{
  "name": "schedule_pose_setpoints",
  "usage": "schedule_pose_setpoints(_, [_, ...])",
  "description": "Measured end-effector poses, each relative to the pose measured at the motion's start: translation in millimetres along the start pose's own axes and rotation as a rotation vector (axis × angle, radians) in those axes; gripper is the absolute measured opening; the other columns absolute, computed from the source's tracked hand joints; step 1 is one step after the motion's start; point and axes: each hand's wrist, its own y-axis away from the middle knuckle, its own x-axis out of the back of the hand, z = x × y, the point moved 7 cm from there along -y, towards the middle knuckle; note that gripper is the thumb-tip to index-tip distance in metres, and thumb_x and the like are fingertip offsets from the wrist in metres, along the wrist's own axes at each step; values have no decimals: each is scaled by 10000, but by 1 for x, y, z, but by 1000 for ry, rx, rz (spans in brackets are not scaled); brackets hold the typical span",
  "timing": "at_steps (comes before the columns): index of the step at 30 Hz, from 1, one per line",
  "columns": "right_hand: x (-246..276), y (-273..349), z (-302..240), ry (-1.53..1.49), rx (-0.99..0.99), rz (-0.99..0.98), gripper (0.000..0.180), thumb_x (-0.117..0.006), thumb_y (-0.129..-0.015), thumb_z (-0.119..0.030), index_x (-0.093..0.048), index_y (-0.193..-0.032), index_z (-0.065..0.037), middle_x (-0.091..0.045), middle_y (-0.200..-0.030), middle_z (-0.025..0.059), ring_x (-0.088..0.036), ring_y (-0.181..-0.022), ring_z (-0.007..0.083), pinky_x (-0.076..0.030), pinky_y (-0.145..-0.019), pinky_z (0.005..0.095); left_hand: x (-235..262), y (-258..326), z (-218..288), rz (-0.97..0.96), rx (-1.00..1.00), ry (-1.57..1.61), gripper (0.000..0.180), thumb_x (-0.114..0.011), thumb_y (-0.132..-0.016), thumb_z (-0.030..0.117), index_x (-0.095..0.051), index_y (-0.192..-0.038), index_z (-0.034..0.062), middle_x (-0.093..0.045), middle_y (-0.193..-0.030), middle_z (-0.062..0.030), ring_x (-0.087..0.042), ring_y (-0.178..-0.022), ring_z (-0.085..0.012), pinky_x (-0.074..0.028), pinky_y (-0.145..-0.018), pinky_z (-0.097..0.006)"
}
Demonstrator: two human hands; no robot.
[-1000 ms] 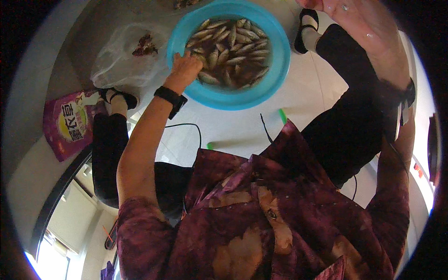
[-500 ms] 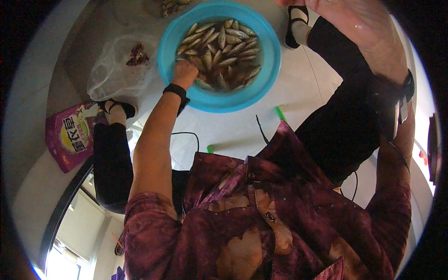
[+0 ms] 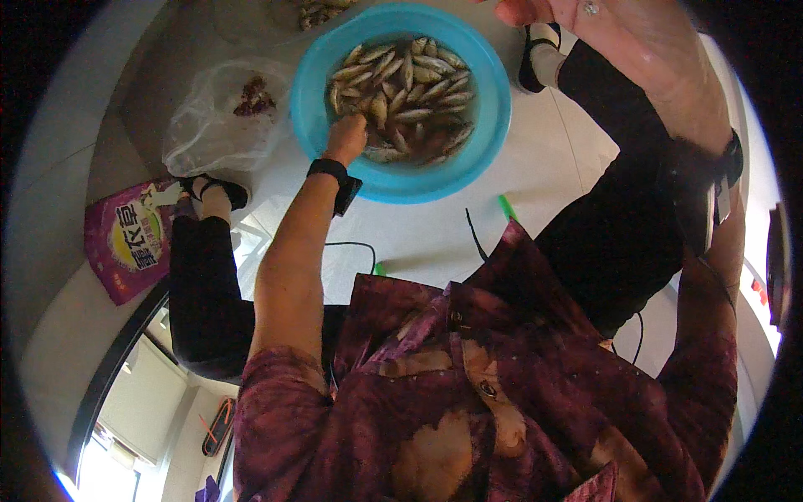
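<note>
A round blue basin (image 3: 493, 146) stands on the floor in front of me, with many small silvery-brown fish (image 3: 410, 92) lying in murky brownish water. My left hand (image 3: 346, 138) is closed at the basin's near left side, just over the fish, its fingers curled downward. Whatever it may hold is hidden under the knuckles. At the top right, close to the camera, my right hand (image 3: 615, 25) is raised beside the basin. Its palm and thumb look wet, a small shiny fleck sticks to it, and the upper edge cuts off its other fingers.
Left of the basin lies a clear plastic bag (image 3: 205, 125) with dark red scraps (image 3: 253, 96). Beyond it, more fish (image 3: 322, 12) rest by the upper edge. A purple printed pouch (image 3: 125, 238) lies by my left foot (image 3: 215, 197). Green-tipped stool parts (image 3: 507, 207) and a black cord (image 3: 351, 244) are below.
My left hand has shifted slightly right and toward me, its fingers still curled. The whole view has moved a little, and my right hand stays raised at the top right.
</note>
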Motion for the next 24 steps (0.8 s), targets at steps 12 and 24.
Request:
schedule_pose_setpoints(12, [-5,-11,11,13,-49,-18,247,-558,-900,-168,-600,-1038,33,-627,-855,107,-599,-770,187,-485,-687,289,71,-2,19,95,0,238,110,-556,-768,48,-623,-813,-27,-628,-869,-216,-601,-799,-412,-487,-664,-481])
schedule_pose_setpoints(24, [-12,-26,38,110,-76,-60,162,-588,-876,-124,-600,-966,10,-614,-840,90,-585,-740,165,-494,-684,292,255,84,101,195,-14,1163,232,-583,-835,21,-580,-1038,-91,-642,-855,-131,-639,-694,-175,-538,-684,-281])
